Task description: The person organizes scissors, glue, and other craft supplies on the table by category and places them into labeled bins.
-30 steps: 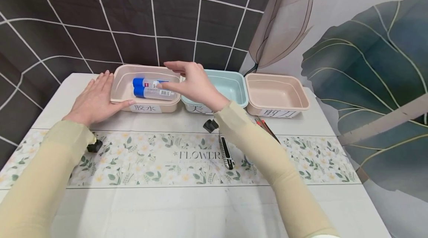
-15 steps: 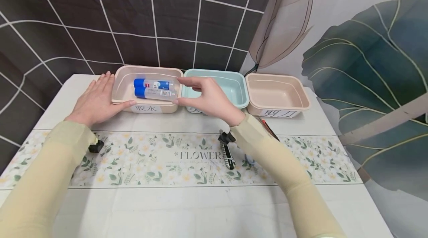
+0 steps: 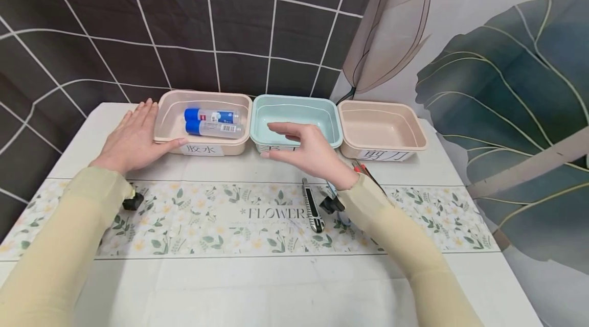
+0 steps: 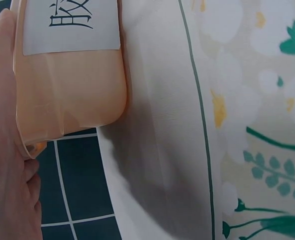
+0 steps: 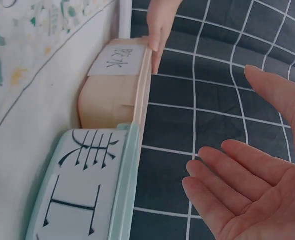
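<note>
My left hand (image 3: 131,138) rests with fingers straight against the left end of a pink bin (image 3: 236,148), its thumb along the front rim. Inside that bin lie two clear glue bottles with blue caps, the rear glue bottle (image 3: 223,116) and the front glue bottle (image 3: 216,129), side by side. My right hand (image 3: 317,156) hovers over the front of the light blue bin (image 3: 294,104), thumb and fingers apart with nothing between them. In the right wrist view the right palm (image 5: 252,195) shows bare, beside the blue bin's labelled front (image 5: 87,185).
A second pink bin (image 3: 382,135) stands at the right of the row. A box cutter (image 3: 313,207) lies on the flowered strip of the table. Red-and-black tool handles (image 3: 363,168) show partly behind the right sleeve. A dark grid-patterned cloth (image 3: 184,20) hangs behind the bins.
My right hand has drawn back to the right, from over the glue bottles to in front of the blue bin, holding nothing. The left hand and the bottles stay nearly where they were.
</note>
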A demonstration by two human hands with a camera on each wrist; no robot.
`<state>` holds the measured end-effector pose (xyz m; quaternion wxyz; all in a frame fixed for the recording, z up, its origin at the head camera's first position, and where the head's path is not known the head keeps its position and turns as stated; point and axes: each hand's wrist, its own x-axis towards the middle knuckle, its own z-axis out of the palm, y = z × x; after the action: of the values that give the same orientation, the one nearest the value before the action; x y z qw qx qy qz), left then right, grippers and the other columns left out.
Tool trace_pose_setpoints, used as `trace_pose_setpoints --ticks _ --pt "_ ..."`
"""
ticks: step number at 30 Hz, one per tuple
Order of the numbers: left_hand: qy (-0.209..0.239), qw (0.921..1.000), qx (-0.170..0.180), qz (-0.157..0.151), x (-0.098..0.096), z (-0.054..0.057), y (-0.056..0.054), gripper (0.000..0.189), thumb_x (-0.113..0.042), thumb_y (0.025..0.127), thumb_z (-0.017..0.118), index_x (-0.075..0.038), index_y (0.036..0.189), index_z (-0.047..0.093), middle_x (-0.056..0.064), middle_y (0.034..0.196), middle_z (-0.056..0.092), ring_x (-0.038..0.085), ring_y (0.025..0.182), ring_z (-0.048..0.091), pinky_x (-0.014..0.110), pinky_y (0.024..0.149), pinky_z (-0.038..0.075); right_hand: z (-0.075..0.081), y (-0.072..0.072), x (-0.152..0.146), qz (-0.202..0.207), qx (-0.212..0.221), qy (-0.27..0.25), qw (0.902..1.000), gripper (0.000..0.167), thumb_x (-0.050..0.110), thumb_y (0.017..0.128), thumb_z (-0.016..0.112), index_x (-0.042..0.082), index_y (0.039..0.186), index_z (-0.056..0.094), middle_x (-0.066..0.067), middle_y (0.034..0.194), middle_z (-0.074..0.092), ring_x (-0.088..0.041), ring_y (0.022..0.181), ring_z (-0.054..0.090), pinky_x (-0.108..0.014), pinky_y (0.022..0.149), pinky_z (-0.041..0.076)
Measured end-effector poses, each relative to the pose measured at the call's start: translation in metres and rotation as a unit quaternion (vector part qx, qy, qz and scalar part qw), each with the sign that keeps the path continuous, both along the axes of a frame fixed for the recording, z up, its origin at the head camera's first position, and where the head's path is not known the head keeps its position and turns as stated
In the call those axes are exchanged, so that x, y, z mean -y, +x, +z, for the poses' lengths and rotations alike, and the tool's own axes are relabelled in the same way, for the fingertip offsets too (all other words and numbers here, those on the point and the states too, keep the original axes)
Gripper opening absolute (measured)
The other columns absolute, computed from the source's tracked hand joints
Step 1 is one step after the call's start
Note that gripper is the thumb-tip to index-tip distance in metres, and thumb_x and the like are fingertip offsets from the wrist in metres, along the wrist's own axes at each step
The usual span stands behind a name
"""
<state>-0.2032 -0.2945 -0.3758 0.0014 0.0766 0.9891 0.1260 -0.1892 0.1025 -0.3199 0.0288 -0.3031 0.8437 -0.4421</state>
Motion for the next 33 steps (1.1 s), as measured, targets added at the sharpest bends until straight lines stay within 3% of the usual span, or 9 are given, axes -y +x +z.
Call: trace_pose_setpoints --ticks 10,21,25,33 --pt "0.001 1.0000 -0.002 -0.002 0.000 0.000 0.000 0.117 -0.075 0.092 0.047 0.009 0.158 -0.001 0.032 0.164 0.000 0.042 0.152 -0.004 0.051 0.122 -0.006 -0.009 0.014 -0.022 -0.007 0.007 0.000 0.9999 0.060 0.034 0.085 0.085 0.008 0.136 0.065 0.000 0.135 0.065 -0.009 0.126 0.056 -0.025 0.107 0.044" --pt "0.004 1.0000 0.001 -0.001 -0.002 0.001 0.001 0.116 -0.075 0.093 0.046 0.009 0.158 0.000 0.031 0.164 -0.001 0.041 0.152 -0.005 0.052 0.122 -0.006 -0.022 0.027 -0.057 -0.061 0.041 0.017 0.9972 0.064 0.041 0.085 0.084 0.011 0.138 0.064 0.006 0.136 0.064 -0.014 0.128 0.056 -0.029 0.108 0.044" --pt "0.003 1.0000 -0.002 -0.006 -0.001 0.001 0.001 0.116 -0.074 0.093 0.046 0.010 0.157 0.000 0.032 0.164 -0.001 0.042 0.152 -0.004 0.051 0.122 -0.006 -0.029 0.029 -0.070 -0.072 0.051 0.017 0.9959 0.064 0.038 0.086 0.084 0.007 0.139 0.064 0.002 0.137 0.063 -0.018 0.129 0.056 -0.032 0.109 0.043" --pt "0.003 0.9999 -0.005 -0.010 0.000 0.001 0.000 0.115 -0.074 0.094 0.046 0.011 0.157 0.001 0.033 0.164 0.001 0.042 0.152 -0.003 0.051 0.123 -0.006 -0.045 0.027 -0.091 -0.088 0.022 0.018 0.9957 0.059 0.026 0.085 0.086 0.000 0.134 0.065 -0.007 0.133 0.066 -0.018 0.126 0.058 -0.033 0.109 0.044"
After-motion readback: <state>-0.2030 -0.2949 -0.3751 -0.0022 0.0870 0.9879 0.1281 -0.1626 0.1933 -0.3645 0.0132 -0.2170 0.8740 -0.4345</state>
